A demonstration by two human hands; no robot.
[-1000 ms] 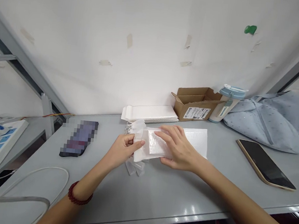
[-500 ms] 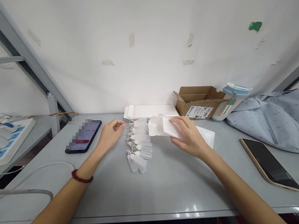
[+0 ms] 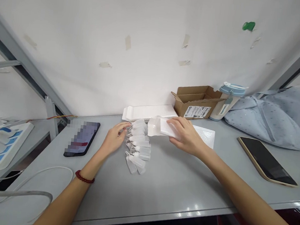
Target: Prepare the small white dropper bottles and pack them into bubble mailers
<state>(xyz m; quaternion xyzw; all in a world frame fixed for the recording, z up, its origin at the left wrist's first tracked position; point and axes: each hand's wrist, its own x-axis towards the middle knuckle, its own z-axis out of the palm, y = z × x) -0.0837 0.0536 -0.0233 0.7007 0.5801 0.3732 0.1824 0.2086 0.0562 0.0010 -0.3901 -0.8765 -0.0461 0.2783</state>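
My right hand (image 3: 186,134) grips a white bubble mailer (image 3: 161,126) just above the table, its mouth facing left toward a row of small translucent plastic tubes (image 3: 140,138). The tubes have white loops at their left ends and lie side by side, the nearest ones askew. My left hand (image 3: 115,136) is at the far left end of this row, its index finger by the loops. Thumb and index finger look apart there; whether they touch a loop is hard to tell. Another white bubble mailer (image 3: 208,135) lies flat, partly beneath my right hand.
A white package (image 3: 150,111) lies along the wall beside an open cardboard box (image 3: 197,103), a tumbler (image 3: 227,100) and a blue cloth bag (image 3: 268,117). Phones lie left (image 3: 85,140) and right (image 3: 266,161). A power strip (image 3: 7,146) and a white cable (image 3: 51,168) are at left.
My left hand has moved right and slightly forward, from beside the tubes to their loops, its fingers reaching out. My right hand still holds the mailer in nearly the same place.
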